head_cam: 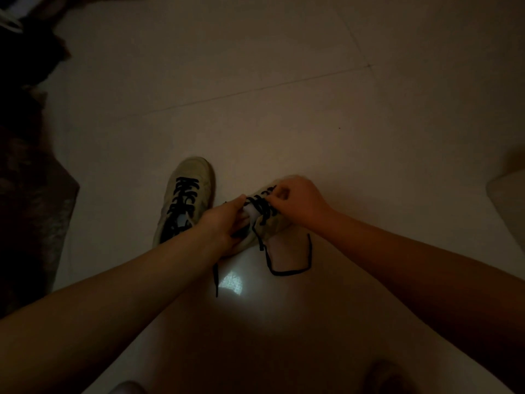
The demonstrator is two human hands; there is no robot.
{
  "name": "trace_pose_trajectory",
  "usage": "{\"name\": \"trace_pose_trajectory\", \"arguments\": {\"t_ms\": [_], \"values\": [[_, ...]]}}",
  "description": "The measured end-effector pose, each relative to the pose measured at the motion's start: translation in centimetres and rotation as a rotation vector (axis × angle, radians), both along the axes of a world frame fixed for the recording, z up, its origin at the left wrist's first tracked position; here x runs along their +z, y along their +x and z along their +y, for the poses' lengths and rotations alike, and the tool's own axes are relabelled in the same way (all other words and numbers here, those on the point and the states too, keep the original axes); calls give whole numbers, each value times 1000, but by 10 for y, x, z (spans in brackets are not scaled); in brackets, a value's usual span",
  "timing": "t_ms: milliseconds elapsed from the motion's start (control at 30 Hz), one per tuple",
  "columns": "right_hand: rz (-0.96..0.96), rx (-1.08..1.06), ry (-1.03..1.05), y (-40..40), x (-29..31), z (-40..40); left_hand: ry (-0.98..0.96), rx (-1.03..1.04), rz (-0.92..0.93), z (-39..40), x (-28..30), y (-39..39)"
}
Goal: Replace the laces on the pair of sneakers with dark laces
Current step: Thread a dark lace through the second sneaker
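head view: left hand (224, 223) grips the sneaker (264, 223), right hand (295, 203) pinches its dark lace (262, 207).

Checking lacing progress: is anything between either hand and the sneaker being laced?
Nothing visible. The left hand holds the sneaker at its opening, and the right hand pinches the dark lace on top. The other sneaker lies apart, to the left.

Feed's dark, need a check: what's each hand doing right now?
Left hand: grip around the sneaker at its opening.
Right hand: pinching the dark lace over the eyelets.
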State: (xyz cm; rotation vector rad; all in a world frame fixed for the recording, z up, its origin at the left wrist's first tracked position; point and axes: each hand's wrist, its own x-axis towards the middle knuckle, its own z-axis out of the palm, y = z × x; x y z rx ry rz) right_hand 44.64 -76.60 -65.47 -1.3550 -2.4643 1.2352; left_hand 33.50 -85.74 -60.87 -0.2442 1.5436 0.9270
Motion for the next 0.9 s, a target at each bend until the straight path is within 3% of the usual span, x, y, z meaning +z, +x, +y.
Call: {"name": "trace_pose_trajectory", "arguments": {"t_ms": [67,200,433,500,667,767,900], "values": [[-53,-32,-14,-3,-2,-1,11,-32,-2,-1,1,2],[26,-135,-189,-10,1,0,10,-37,-14,0,3,2],[0,-357,-635,-12,7,4,-47,-65,11,-2,-3,-1],[4,-329,-597,-12,6,4,-45,-61,5,-2,-5,-2],[2,-87,-233,5,13,4,-22,-62,-23,-3,-3,-3],[-123,51,-274,12,9,-5,-16,-62,-38,-5,-8,-3],[-29,-61,-427,12,3,-9,-21,-25,-54,-4,-13,-7]]}}
